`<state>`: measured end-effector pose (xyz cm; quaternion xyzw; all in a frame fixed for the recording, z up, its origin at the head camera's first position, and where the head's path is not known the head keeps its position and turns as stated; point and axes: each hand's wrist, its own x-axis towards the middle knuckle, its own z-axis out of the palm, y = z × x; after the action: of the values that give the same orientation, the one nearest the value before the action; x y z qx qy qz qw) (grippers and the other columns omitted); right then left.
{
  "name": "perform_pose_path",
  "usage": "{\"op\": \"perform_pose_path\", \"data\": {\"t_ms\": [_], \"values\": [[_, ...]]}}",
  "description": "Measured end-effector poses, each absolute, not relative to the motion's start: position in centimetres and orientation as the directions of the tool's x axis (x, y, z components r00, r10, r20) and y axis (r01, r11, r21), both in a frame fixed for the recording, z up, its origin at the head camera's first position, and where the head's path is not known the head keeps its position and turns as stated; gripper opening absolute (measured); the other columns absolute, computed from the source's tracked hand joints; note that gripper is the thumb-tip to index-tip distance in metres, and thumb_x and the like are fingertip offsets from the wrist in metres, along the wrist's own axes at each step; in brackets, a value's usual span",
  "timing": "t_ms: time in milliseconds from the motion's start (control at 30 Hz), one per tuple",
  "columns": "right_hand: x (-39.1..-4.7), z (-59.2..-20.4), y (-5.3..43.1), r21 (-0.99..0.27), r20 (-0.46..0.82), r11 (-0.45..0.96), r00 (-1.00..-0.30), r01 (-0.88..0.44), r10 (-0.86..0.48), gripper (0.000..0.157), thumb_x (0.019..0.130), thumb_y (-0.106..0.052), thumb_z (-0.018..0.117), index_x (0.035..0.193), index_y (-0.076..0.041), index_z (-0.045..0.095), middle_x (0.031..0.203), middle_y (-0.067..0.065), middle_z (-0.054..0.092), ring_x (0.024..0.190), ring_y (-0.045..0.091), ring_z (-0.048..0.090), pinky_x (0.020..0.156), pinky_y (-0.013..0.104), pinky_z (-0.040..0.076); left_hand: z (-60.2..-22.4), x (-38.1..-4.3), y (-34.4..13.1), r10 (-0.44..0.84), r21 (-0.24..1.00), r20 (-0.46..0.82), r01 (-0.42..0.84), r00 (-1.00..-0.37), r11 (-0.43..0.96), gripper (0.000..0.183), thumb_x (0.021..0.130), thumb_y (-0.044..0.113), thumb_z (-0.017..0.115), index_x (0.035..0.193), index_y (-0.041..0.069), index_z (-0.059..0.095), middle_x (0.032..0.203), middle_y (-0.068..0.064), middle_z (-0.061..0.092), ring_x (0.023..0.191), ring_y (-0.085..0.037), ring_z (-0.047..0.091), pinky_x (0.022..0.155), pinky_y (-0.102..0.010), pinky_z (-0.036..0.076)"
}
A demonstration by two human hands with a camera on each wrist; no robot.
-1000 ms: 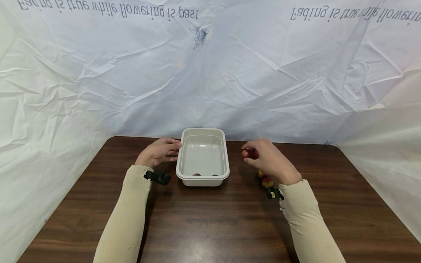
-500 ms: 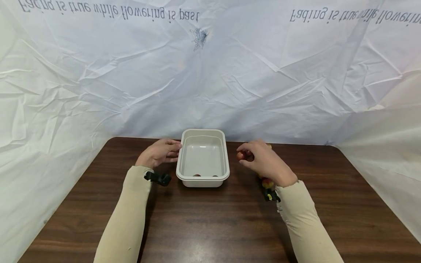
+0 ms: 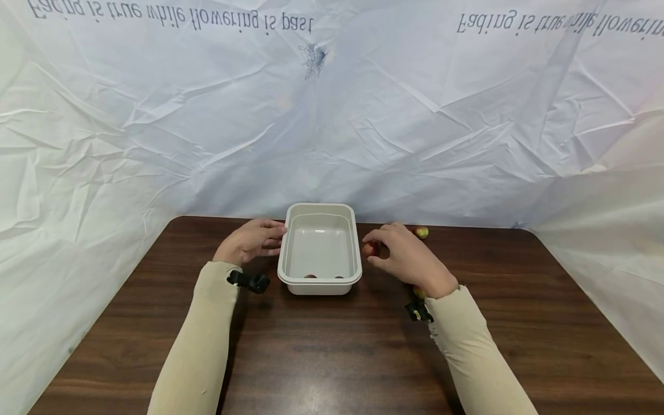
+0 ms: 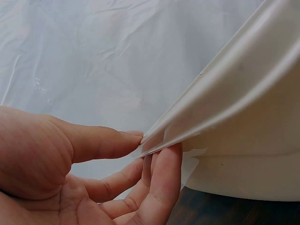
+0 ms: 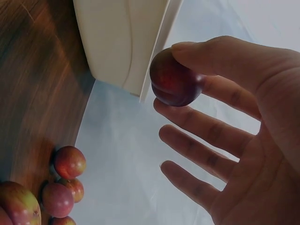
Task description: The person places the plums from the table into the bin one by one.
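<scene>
My left hand (image 3: 251, 239) pinches the left rim of a cream plastic tub (image 3: 319, 281); the left wrist view shows the thumb (image 4: 110, 142) above the lip and fingers beneath it. Just right of the tub, my right hand (image 3: 407, 256) holds a dark red plum (image 5: 171, 77) between thumb and fingers. The right wrist view has the other fingers spread out loosely. Inside the tub, two small reddish-brown round things (image 3: 310, 276) show only partly above its near rim.
Several loose plums (image 5: 69, 162) lie on the dark wooden table (image 3: 321, 351) around the right hand, partly hidden by it in the head view. One red-yellow plum (image 3: 421, 231) sits near the back edge. A white sheet (image 3: 321, 127) hangs behind the table.
My right hand has moved left toward the tub with the plum, uncovering a plum near the table's back edge. The left hand and the tub stay in place.
</scene>
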<state>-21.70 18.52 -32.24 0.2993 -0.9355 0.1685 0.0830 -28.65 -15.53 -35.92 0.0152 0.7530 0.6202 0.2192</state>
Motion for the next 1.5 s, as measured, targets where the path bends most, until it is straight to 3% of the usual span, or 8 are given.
{"op": "perform_pose_path", "data": {"t_ms": [200, 667, 900, 1167, 1500], "values": [[-21.6, -32.4, 18.2, -0.240, 0.271, 0.773, -0.805, -0.587, -0.528, 0.020, 0.088, -0.013, 0.077, 0.108, -0.011, 0.074, 0.100, 0.001, 0.070, 0.101, 0.028, 0.058, 0.097, 0.042, 0.046, -35.9, -28.7, -15.5, 0.292, 0.941, -0.312, -0.250, -0.904, 0.230, 0.046, 0.108, 0.022, 0.054, 0.148, 0.000, 0.047, 0.140, -0.020, 0.058, 0.103, -0.015, 0.068, 0.087, -0.029, 0.061], [-21.4, -32.3, 17.6, -0.246, 0.294, 0.762, -0.795, -0.599, -0.531, 0.010, 0.090, -0.014, 0.077, 0.096, -0.017, 0.069, 0.095, -0.004, 0.064, 0.100, 0.023, 0.055, 0.096, 0.037, 0.044, -35.9, -28.9, -15.5, 0.298, 0.941, -0.314, -0.253, -0.902, 0.225, 0.047, 0.108, 0.022, 0.054, 0.148, -0.001, 0.047, 0.140, -0.021, 0.058, 0.101, -0.014, 0.068, 0.087, -0.030, 0.060], [-21.2, -32.2, 17.2, -0.241, 0.291, 0.778, -0.808, -0.580, -0.512, 0.027, 0.091, -0.020, 0.077, 0.117, -0.012, 0.074, 0.113, 0.002, 0.071, 0.107, 0.026, 0.057, 0.098, 0.042, 0.047, -35.8, -28.8, -15.4, 0.289, 0.941, -0.316, -0.258, -0.904, 0.221, 0.046, 0.108, 0.021, 0.054, 0.148, -0.001, 0.047, 0.139, -0.021, 0.058, 0.096, -0.012, 0.068, 0.084, -0.029, 0.061], [-21.1, -32.2, 16.7, -0.228, 0.298, 0.784, -0.808, -0.577, -0.508, 0.030, 0.092, -0.020, 0.076, 0.120, -0.012, 0.073, 0.117, 0.003, 0.071, 0.106, 0.024, 0.056, 0.090, 0.037, 0.049, -35.8, -28.9, -15.3, 0.287, 0.941, -0.316, -0.259, -0.904, 0.219, 0.046, 0.108, 0.021, 0.054, 0.147, -0.001, 0.047, 0.137, -0.021, 0.059, 0.094, -0.010, 0.068, 0.083, -0.028, 0.061], [-21.2, -32.7, 16.0, -0.218, 0.328, 0.755, -0.775, -0.618, -0.540, 0.029, 0.092, -0.017, 0.075, 0.120, -0.011, 0.073, 0.114, 0.003, 0.071, 0.106, 0.025, 0.058, 0.096, 0.039, 0.050, -36.0, -29.1, -15.3, 0.288, 0.942, -0.313, -0.257, -0.905, 0.217, 0.046, 0.107, 0.021, 0.055, 0.147, -0.002, 0.047, 0.131, -0.017, 0.062, 0.093, -0.010, 0.068, 0.083, -0.027, 0.061]]}}
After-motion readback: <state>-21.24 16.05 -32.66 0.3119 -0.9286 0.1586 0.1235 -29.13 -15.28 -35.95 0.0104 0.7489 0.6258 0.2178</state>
